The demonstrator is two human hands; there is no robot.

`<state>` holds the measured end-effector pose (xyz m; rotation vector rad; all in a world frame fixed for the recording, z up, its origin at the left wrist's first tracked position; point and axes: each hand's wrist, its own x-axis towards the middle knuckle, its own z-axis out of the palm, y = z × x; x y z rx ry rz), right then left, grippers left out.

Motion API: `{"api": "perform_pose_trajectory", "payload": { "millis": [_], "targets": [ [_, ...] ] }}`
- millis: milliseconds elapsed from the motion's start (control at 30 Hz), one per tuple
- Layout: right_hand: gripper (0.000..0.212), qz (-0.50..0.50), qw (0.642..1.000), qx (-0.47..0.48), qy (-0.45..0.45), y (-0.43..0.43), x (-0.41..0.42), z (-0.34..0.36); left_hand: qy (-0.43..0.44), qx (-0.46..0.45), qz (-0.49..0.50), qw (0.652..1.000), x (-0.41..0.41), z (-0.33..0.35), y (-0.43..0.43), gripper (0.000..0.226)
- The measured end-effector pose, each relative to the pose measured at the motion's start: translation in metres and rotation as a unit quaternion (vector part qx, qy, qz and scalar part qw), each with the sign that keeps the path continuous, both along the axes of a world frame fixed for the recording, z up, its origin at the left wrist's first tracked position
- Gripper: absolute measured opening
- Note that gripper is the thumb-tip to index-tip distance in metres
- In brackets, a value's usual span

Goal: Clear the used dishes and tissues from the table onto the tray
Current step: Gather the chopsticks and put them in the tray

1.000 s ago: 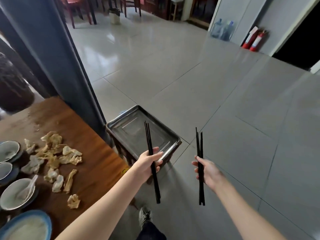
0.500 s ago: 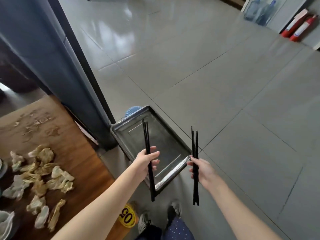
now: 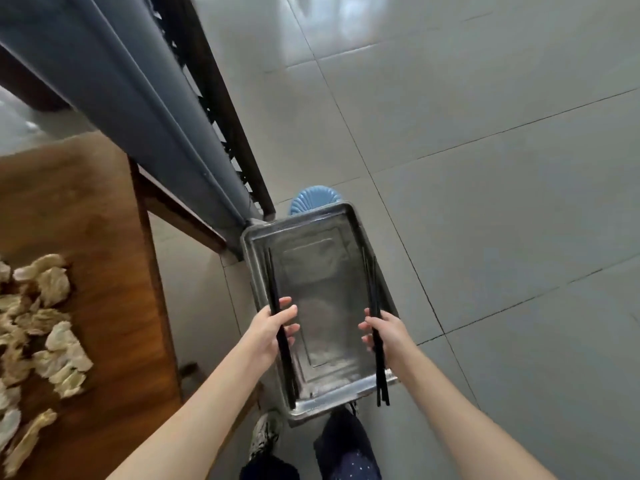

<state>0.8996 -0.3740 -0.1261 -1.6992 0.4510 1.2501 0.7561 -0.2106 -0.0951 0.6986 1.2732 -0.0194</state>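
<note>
We see a shiny metal tray (image 3: 322, 271), a brown wood table (image 3: 86, 220) with a dull grain, crumpled soft paper tissues (image 3: 52, 285), smooth black chopsticks (image 3: 282, 341), and glossy pale floor tiles (image 3: 485, 168).

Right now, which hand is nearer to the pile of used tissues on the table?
Left. The left hand is over the tray's table-side edge; the right hand is farther from the tissues.

Both bare forearms stretched forward and down, roughly parallel. Left hand (image 3: 272, 329) closed around black chopsticks (image 3: 280, 327), thumb on top, fingers curled under. Right hand (image 3: 384, 336) likewise clenched on a 2nd bundle (image 3: 375, 327), fingertips facing inward. Hands level, well apart.
</note>
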Motion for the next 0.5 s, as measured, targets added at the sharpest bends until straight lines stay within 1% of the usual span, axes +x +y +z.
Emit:
{"api": "perform_pose_trajectory", "payload": {
  "millis": [67,233,367,433,500],
  "targets": [
    [0.018,0.042,0.999,-0.013,-0.010,0.013,0.018,-0.024,0.011,-0.002,0.012,1.000,0.015,-0.021,0.005,0.017],
    [0.023,0.151,0.985,-0.046,-0.070,0.025,0.052,-0.096,0.012,-0.001,0.054,0.998,0.045,-0.079,0.014,0.018],
    [0.031,0.180,0.972,-0.086,-0.121,0.021,0.063,-0.149,-0.024,-0.021,0.076,0.997,0.061,-0.114,0.010,0.019],
    [0.034,0.217,0.953,-0.116,-0.175,0.018,0.066,-0.168,-0.030,-0.032,0.082,0.996,0.067,-0.124,0.006,0.018],
    [0.042,0.249,0.935,-0.133,-0.214,0.016,0.066,-0.177,-0.032,-0.046,0.090,0.994,0.068,-0.131,0.000,0.017]
  ]
}}
